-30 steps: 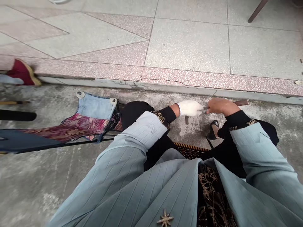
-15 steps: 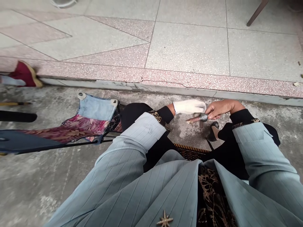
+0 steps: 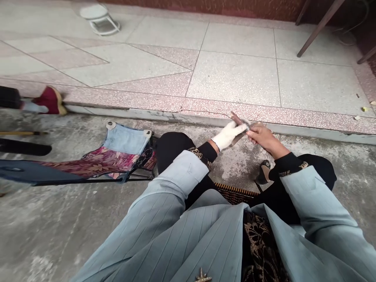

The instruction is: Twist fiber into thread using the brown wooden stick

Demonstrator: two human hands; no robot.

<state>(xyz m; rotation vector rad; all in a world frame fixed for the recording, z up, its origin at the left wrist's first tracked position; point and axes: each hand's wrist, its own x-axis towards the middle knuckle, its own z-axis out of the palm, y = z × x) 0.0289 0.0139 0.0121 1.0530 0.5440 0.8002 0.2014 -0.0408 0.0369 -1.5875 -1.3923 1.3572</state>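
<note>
My left hand (image 3: 227, 136), in a white knit glove, is closed round a brown wooden stick (image 3: 235, 118). One end of the stick points up and away past the gloved fingers. Another brown end shows below the glove; whether it is the same piece I cannot tell. Grey wire (image 3: 247, 126) is wound in a coil round the wood between my hands. My bare right hand (image 3: 263, 136) is closed at the coil, thumb and fingers pressed together there. Its fingers partly hide what they grip.
A folding lounger (image 3: 117, 149) with patterned cloth stands at the left. Beyond my knees runs a raised terrazzo step (image 3: 211, 111). A white stool (image 3: 95, 13) and brown furniture legs (image 3: 319, 31) are farther back. A person's red shoe (image 3: 51, 101) shows at left.
The stick has turned from roughly level to pointing up and away. Both hands have come closer together, and the gloved hand has wrapped round the wood. The view has tilted up.
</note>
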